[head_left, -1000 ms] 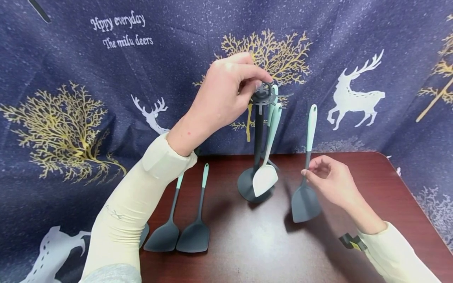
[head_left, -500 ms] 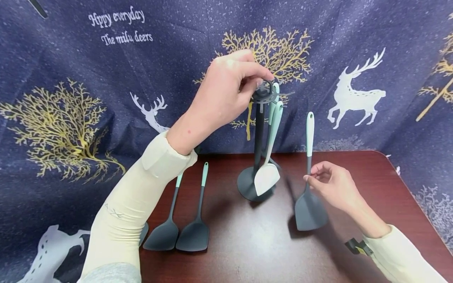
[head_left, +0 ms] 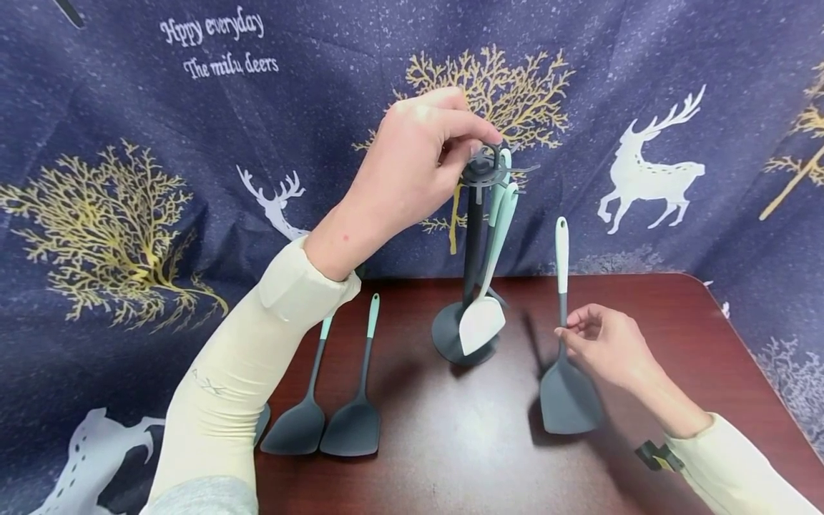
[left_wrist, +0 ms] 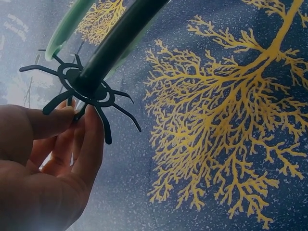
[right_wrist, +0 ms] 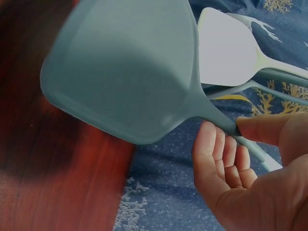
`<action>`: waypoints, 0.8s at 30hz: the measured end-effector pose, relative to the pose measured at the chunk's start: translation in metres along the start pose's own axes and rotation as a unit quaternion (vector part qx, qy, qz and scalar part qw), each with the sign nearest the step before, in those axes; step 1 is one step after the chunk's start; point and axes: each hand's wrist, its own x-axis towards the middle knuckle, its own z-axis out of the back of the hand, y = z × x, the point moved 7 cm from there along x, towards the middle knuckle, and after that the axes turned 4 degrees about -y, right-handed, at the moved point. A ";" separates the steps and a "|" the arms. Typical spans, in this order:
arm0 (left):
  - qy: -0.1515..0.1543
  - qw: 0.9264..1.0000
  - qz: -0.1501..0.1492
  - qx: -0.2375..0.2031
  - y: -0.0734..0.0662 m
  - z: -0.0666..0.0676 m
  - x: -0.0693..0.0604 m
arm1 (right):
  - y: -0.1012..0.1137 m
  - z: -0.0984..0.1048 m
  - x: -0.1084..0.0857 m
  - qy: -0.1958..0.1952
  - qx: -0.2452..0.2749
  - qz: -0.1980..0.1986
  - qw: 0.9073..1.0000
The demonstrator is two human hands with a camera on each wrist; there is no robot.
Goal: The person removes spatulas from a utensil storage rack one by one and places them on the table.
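With thumb and fingers, my left hand (head_left: 421, 154) pinches the loop on top of a dark utensil rack (head_left: 473, 236), a post with hooks around its head and a round base. A white spatula (head_left: 483, 325) with a mint handle hangs from the rack's right side, another mint-handled utensil (head_left: 503, 172) behind it. To the right, my right hand (head_left: 608, 347) pinches the shaft of a grey spatula (head_left: 569, 400), held upright with its mint handle on top. The right wrist view shows the broad grey blade (right_wrist: 125, 72) close up, the thumb and fingertips on its shaft.
Two more grey spatulas, a left one (head_left: 296, 429) and a right one (head_left: 352, 429), lie on the red-brown table (head_left: 444, 465). Part of another blade shows beside my left sleeve (head_left: 225, 386). A blue cloth (head_left: 347, 43) with deer and trees hangs behind the table.
My right hand has moved down and slightly right with the grey spatula, which has tipped from leaning right to nearly vertical. My left hand stays on the rack's loop.
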 end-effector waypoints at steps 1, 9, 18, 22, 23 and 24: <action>0.001 1.000 0.001 0.000 0.000 0.000 0.000 | -0.001 -0.001 0.000 0.004 0.003 -0.004 1.000; 0.002 1.000 0.003 0.001 0.000 -0.001 0.000 | -0.008 -0.008 -0.003 0.034 0.000 -0.023 0.999; 0.002 1.000 0.002 0.002 0.000 -0.002 0.000 | -0.013 -0.009 -0.007 0.053 -0.030 -0.021 0.998; 0.000 1.000 0.001 0.004 0.000 -0.001 0.000 | -0.016 -0.012 -0.006 0.062 -0.039 -0.032 0.997; 0.000 1.000 0.000 0.004 0.000 -0.001 0.000 | -0.017 -0.012 -0.006 0.064 -0.042 -0.034 0.996; -0.001 1.000 0.000 0.004 0.000 0.000 0.000 | -0.018 -0.013 -0.006 0.067 -0.042 -0.037 0.996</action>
